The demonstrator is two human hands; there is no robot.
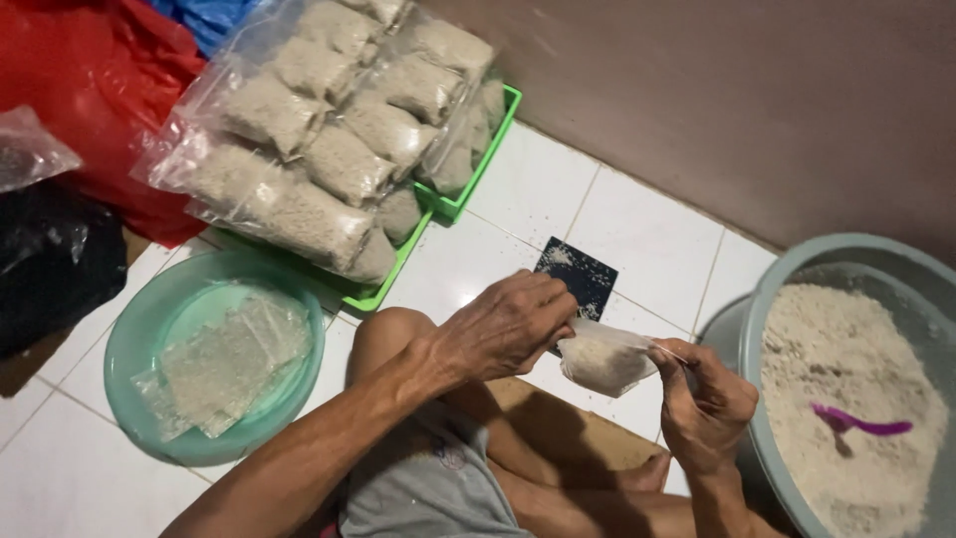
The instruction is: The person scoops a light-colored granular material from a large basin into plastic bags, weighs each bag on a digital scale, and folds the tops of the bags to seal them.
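My left hand (506, 327) and my right hand (703, 401) hold one small clear plastic bag (603, 361) partly filled with pale grainy powder. The left hand grips its left side from above; the right hand pinches its open top edge at the right. The bag hangs just above a dark square pad (578, 275) on the white tiled floor, over my bent leg.
A large grey basin (772, 289) of the same pale powder with a purple scoop (858, 422) stands at the right. A green tray (468, 194) stacked with filled bags (329, 139) sits at the back. A teal bowl (129, 339) holds empty clear bags. Red and black plastic bags lie far left.
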